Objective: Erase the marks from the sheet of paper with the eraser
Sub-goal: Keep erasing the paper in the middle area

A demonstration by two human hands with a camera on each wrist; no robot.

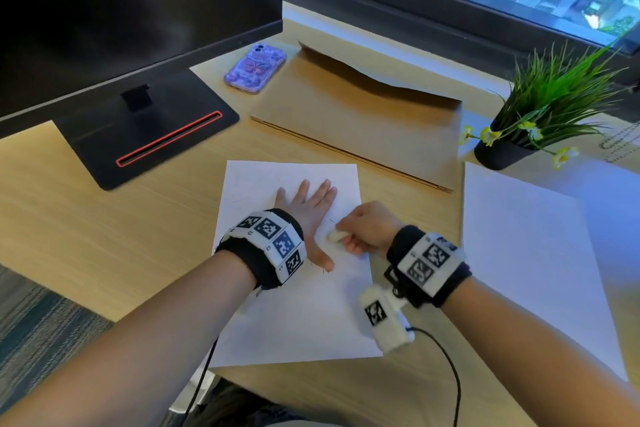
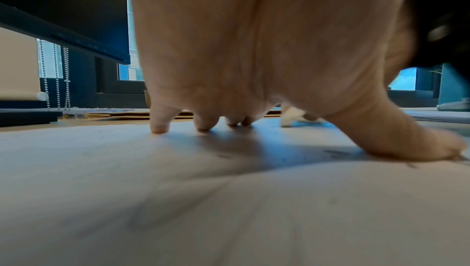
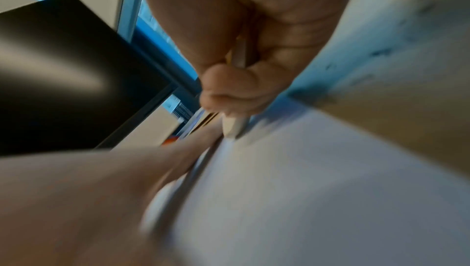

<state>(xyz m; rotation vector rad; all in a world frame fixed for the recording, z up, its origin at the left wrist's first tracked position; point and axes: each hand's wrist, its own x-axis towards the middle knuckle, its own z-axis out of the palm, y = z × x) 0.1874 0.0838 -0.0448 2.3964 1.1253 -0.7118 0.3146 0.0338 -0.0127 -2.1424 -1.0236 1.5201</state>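
Note:
A white sheet of paper (image 1: pixel 298 315) lies on the wooden desk in front of me, with faint pencil marks (image 1: pixel 333 221) near its right side. My left hand (image 1: pixel 306 211) lies flat on the sheet with fingers spread, pressing it down; its fingertips (image 2: pixel 159 127) touch the paper (image 2: pixel 178 200). My right hand (image 1: pixel 363 229) grips a white eraser (image 1: pixel 335 236), whose tip sits on the paper just right of my left thumb. In the right wrist view the eraser (image 3: pixel 235 126) pokes out below the curled fingers onto the sheet (image 3: pixel 318 190). That view is blurred.
A second white sheet (image 1: pixel 533 253) lies to the right. Behind are a brown envelope (image 1: pixel 356 114), a purple phone (image 1: pixel 255 68), a monitor with a black base (image 1: pixel 149 135) at left, and a potted plant (image 1: pixel 540 114) at right. A black cable (image 1: pixel 446 367) trails from my right wrist.

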